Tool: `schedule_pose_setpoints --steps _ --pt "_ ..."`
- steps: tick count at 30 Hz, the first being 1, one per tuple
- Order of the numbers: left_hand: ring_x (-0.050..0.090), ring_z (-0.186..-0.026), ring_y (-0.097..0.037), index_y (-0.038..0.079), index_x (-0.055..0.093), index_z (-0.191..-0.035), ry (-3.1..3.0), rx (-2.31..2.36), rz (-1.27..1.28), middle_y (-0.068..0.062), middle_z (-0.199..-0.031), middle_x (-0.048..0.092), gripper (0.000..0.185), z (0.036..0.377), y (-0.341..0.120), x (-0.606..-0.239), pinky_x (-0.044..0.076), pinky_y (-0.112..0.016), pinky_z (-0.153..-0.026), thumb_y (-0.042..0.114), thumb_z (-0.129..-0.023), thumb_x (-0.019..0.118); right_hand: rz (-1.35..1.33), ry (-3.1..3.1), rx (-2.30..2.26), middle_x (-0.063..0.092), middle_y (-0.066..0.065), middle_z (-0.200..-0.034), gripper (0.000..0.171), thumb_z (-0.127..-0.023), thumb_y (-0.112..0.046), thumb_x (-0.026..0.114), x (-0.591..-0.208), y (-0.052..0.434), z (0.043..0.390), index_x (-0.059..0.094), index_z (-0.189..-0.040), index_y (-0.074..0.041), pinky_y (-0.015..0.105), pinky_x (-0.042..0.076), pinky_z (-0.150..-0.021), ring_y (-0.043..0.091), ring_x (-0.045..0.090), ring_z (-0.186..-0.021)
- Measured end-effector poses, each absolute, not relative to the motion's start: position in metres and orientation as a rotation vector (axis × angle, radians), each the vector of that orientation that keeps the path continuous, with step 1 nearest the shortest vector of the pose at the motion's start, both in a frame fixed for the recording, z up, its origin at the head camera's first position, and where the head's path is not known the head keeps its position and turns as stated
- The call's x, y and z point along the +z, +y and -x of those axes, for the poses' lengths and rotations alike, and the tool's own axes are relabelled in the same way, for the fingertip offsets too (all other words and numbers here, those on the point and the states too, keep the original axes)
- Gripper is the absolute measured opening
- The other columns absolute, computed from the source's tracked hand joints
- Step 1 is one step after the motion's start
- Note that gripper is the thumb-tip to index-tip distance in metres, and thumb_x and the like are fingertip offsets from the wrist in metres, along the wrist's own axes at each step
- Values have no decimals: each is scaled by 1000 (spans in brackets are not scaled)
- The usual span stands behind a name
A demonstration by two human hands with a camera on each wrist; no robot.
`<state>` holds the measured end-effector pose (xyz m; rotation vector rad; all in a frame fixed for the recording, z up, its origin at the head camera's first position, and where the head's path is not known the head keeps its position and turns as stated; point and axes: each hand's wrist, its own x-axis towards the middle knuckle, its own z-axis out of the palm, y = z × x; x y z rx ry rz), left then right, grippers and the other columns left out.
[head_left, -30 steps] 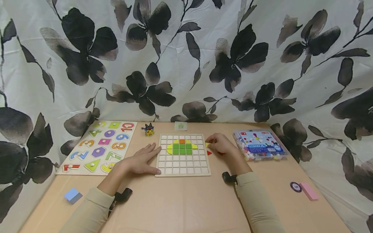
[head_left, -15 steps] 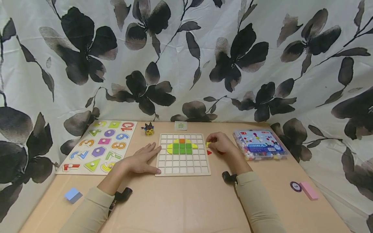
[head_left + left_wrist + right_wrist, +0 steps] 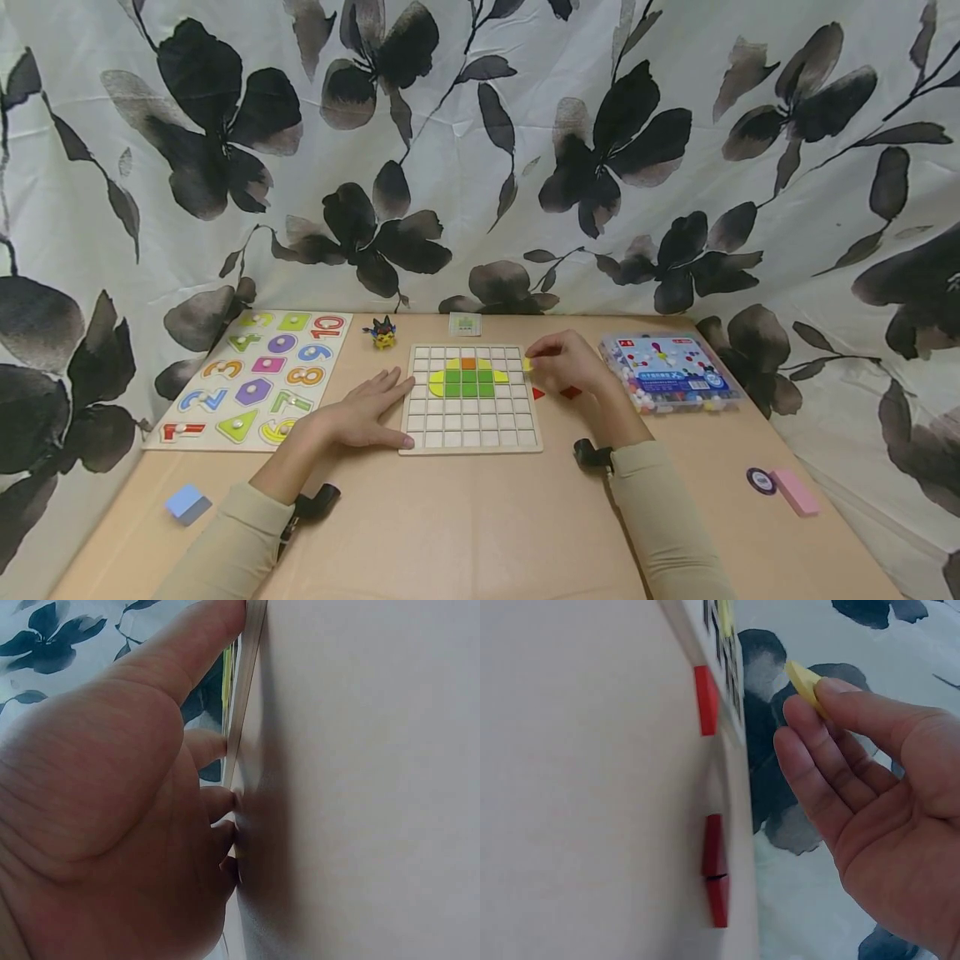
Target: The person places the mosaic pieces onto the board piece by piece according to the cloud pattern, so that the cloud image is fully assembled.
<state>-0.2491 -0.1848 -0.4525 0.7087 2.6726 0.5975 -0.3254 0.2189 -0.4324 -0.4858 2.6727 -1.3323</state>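
A wooden grid board (image 3: 471,442) lies mid-table with a yellow, green and orange tile pattern (image 3: 468,380) set in its upper rows. My left hand (image 3: 369,410) rests flat on the table, fingers straight against the board's left edge (image 3: 247,705). My right hand (image 3: 567,365) hovers just off the board's right edge and pinches a small yellow piece (image 3: 528,363) (image 3: 804,681) between thumb and fingertips. Red pieces (image 3: 570,392) (image 3: 704,699) lie on the table under and beside that hand.
A number and shape puzzle board (image 3: 255,379) lies at the left. A clear box of coloured pegs (image 3: 669,373) stands at the right. A small toy figure (image 3: 383,332) and a card (image 3: 465,324) sit behind the grid. A blue block (image 3: 187,503) and a pink block (image 3: 795,492) lie near the front.
My right hand has lifted the yellow piece off the table and moved it up and left toward the board's right edge, uncovering a red piece. The left hand has stayed put.
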Motion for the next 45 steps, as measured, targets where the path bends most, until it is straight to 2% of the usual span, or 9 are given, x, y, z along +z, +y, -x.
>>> schedule_pose_setpoints --steps 6,11,15,18,22,25,37,42,45 --pt "2 -162 -42 14 24 -167 2674 600 -694 -20 -175 7 109 248 -185 -452 9 -61 -131 65 -85 75 570 2659 -1265 77 2 -105 15 -93 -10 76 -427 207 321 82 -105 -16 32 56 -87 23 64 -94" --pt "2 -162 -42 14 24 -167 2670 605 -690 -20 -175 7 109 248 -186 -453 9 -61 -131 64 -85 75 696 2635 -1178 78 3 -100 13 -91 -7 78 -431 192 318 82 -103 -11 28 54 -76 18 63 -87" --pt "1 -162 -42 15 23 -167 2665 600 -686 -20 -175 6 109 249 -185 -453 8 -61 -131 65 -86 75 734 2593 -1130 76 6 -100 11 -92 -5 77 -436 182 317 81 -103 -6 27 51 -62 16 59 -75" --pt "1 -162 -43 14 23 -167 2662 603 -692 -22 -175 6 109 249 -185 -453 7 -62 -131 64 -86 75 763 2588 -1072 76 7 -102 10 -94 -5 75 -439 178 316 80 -103 -6 26 50 -61 14 58 -76" --pt "2 -161 -45 13 22 -167 2663 607 -701 -23 -174 6 109 248 -185 -453 8 -63 -130 64 -86 75 812 2611 -1009 77 7 -103 13 -91 -4 77 -440 173 315 81 -104 -5 24 52 -75 13 61 -86" --pt "2 -162 -44 13 22 -167 2665 600 -699 -22 -174 6 109 248 -185 -454 8 -63 -130 64 -86 74 830 2608 -987 77 8 -103 16 -89 -2 79 -439 172 314 80 -105 -3 25 55 -77 13 63 -87" --pt "1 -162 -42 14 22 -167 2672 592 -698 -21 -175 6 109 249 -183 -452 8 -61 -131 65 -86 73 874 2648 -971 73 11 -106 25 -88 -1 80 -441 174 314 79 -113 -3 24 50 -76 16 58 -87" --pt "2 -162 -43 14 22 -167 2668 593 -706 -22 -174 6 108 250 -183 -452 8 -61 -131 64 -86 74 794 2635 -1033 70 13 -112 32 -92 -3 76 -437 179 314 74 -124 -3 27 53 -62 18 58 -82" --pt "2 -162 -43 14 22 -167 2670 590 -710 -22 -175 6 109 250 -184 -452 8 -62 -131 65 -86 73 767 2674 -1018 71 12 -113 33 -94 -7 76 -431 186 315 73 -127 -4 28 54 -59 20 59 -84"
